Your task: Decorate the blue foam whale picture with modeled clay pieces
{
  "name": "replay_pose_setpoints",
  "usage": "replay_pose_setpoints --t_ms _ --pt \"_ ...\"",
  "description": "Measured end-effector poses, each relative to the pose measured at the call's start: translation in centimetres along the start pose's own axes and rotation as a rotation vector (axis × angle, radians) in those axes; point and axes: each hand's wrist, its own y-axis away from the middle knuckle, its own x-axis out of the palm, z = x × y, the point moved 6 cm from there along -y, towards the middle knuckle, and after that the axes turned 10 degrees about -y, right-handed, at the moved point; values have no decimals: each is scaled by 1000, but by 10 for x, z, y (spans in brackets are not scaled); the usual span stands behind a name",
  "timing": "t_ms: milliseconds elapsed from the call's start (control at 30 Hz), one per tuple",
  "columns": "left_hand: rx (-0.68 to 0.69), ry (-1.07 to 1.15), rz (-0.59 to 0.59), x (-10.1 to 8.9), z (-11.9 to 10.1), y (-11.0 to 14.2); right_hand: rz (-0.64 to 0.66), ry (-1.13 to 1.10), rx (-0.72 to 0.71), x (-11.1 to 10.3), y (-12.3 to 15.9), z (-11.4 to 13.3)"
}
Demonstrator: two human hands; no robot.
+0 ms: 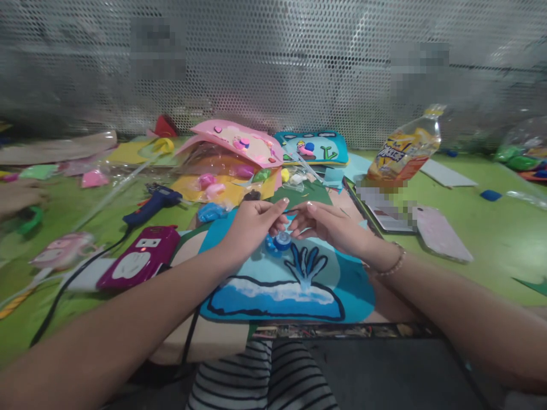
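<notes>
My left hand and my right hand face each other above a blue decorated panel. Both have loosely curled fingers, with the thumbs apart from the fingertips, and I see nothing held in either. Just below the fingertips is a small round blue piece with a paler top, beside a blue spotted piece. The panel carries a black-outlined blue and white wave shape and a blue branching plant shape. My palms are partly hidden.
Left are a blue glue gun with a black cable and a purple device. Behind lie a pink decorated case, a teal case and several clay packets. Right are a plastic bottle and phone. Another person's hand is far left.
</notes>
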Motion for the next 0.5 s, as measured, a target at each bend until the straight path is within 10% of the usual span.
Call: replay_pose_setpoints --t_ms 500 --pt "-116 357 73 8 11 -4 -22 145 -53 0 2 6"
